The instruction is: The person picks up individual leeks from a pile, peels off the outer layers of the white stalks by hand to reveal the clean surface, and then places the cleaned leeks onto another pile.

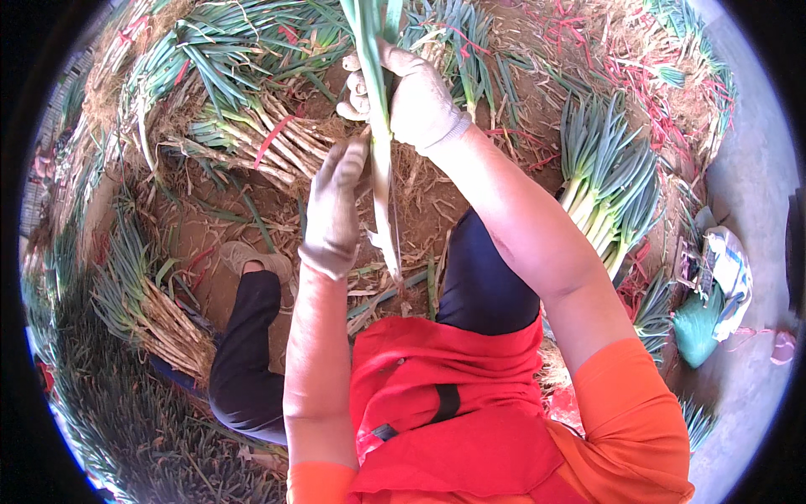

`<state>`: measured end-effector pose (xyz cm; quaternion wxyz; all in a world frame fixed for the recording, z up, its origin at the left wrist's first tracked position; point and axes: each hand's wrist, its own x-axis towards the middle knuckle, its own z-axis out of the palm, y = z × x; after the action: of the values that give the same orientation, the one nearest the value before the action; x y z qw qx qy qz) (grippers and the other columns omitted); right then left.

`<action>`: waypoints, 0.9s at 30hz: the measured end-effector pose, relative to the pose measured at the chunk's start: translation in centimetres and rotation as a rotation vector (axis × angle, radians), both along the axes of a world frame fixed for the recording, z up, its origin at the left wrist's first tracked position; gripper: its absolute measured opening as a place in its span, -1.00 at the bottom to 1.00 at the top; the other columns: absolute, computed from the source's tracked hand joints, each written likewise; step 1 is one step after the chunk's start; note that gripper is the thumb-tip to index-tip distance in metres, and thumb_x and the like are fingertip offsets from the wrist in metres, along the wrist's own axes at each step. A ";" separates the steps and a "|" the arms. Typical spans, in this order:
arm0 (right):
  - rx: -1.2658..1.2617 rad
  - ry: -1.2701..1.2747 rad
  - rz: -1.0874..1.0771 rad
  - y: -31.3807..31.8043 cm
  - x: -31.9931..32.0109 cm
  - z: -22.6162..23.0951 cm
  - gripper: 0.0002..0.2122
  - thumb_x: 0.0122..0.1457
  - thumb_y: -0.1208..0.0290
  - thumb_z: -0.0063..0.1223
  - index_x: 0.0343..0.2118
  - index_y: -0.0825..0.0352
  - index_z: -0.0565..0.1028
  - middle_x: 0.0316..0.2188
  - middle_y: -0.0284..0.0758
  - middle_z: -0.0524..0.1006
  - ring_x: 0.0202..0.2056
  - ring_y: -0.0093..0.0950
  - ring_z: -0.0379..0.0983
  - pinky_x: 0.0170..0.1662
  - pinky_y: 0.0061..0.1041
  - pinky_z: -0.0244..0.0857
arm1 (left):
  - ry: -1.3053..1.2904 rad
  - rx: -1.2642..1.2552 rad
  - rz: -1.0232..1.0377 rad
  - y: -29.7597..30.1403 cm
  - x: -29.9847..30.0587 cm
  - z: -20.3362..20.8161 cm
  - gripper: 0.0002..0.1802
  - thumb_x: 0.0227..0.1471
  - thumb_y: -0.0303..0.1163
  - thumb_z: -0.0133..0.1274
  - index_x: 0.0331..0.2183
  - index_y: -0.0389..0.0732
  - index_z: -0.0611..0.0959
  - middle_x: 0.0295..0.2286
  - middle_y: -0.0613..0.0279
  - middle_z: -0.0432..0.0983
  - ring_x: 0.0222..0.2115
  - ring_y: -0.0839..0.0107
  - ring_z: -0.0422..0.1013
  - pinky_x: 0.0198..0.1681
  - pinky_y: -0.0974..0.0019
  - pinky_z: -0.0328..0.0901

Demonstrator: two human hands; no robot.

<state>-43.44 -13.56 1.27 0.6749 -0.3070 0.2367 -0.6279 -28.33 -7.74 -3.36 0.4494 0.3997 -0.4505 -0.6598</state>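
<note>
Can count two gloved hands, one left hand (330,214) and one right hand (424,101); one single green onion (382,189) at the hands; at least three separate green onion bundles (609,160) around the legs, more heaped beyond counting; two trouser legs (487,277); two orange sleeves (630,412); one red apron (445,378); one visible shoe (243,256); one green bag (698,323).

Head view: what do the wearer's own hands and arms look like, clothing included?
The left hand and right hand wear off-white, soiled-looking fabric gloves with snug cuffs. The forearms are bare below short, plain orange sleeves.
</note>
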 end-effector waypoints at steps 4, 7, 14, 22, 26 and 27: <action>-0.045 0.167 0.004 0.4 0.7 -0.5 -0.64 0.32 0.13 -0.25 -0.24 0.36 0.48 -0.49 -0.34 0.45 -0.49 -0.48 0.39 -0.23 -0.28 0.40 | 0.214 0.121 -0.058 -1.5 -1.0 0.5 -0.71 0.08 -0.45 -0.09 -0.15 -0.36 0.51 -0.35 0.17 0.48 -0.34 0.35 0.44 -0.19 0.29 0.35; -0.033 0.167 0.026 1.1 1.2 -0.6 -0.61 0.32 0.12 -0.28 -0.26 0.36 0.48 -0.54 -0.38 0.42 -0.52 -0.50 0.37 -0.25 -0.28 0.40 | 0.204 0.197 -0.070 -1.5 -0.3 -1.0 -0.71 -0.04 -0.59 -0.13 -0.19 -0.39 0.49 -0.35 0.09 0.48 -0.35 0.27 0.46 -0.26 0.24 0.40; -0.065 0.075 0.098 0.6 0.4 -0.2 -0.61 0.31 0.09 -0.28 -0.21 0.36 0.47 -0.61 -0.43 0.40 -0.57 -0.55 0.35 -0.26 -0.31 0.35 | 0.535 0.273 -0.054 0.3 -0.2 -1.5 -0.62 0.22 -0.25 -0.10 -0.05 -0.32 0.45 -0.21 0.05 0.50 -0.21 0.24 0.45 -0.08 0.20 0.35; -0.161 -0.009 0.331 1.7 2.0 -0.1 -0.59 0.28 0.06 -0.19 -0.20 0.37 0.48 -0.66 -0.44 0.33 -0.63 -0.57 0.27 -0.31 -0.34 0.28 | 0.486 0.351 -0.393 -0.1 1.3 -4.3 -0.75 0.14 -0.32 -0.04 -0.21 -0.29 0.49 -0.45 0.21 0.47 -0.52 0.36 0.43 -0.48 0.31 0.39; -0.241 -0.019 0.368 2.0 2.3 0.6 -0.55 0.26 0.02 -0.19 -0.16 0.39 0.48 -0.67 -0.45 0.33 -0.68 -0.58 0.23 -0.30 -0.36 0.27 | -0.381 -0.102 -0.735 0.5 0.7 -7.2 -0.72 0.04 -0.30 0.15 -0.27 -0.31 0.62 -0.37 0.14 0.58 -0.38 0.36 0.52 -0.31 0.31 0.43; -0.195 0.012 0.304 2.2 1.9 0.9 -0.57 0.28 0.03 -0.19 -0.17 0.37 0.49 -0.66 -0.44 0.38 -0.67 -0.59 0.26 -0.29 -0.35 0.26 | -0.494 0.001 -0.803 1.3 0.6 -8.7 -0.72 0.03 -0.30 0.16 -0.27 -0.31 0.64 -0.34 0.13 0.59 -0.33 0.33 0.53 -0.24 0.33 0.43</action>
<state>-41.56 -11.31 2.15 0.7276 -0.4069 0.1298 -0.5368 -27.77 -6.45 -12.02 0.0379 0.3391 -0.6626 -0.6667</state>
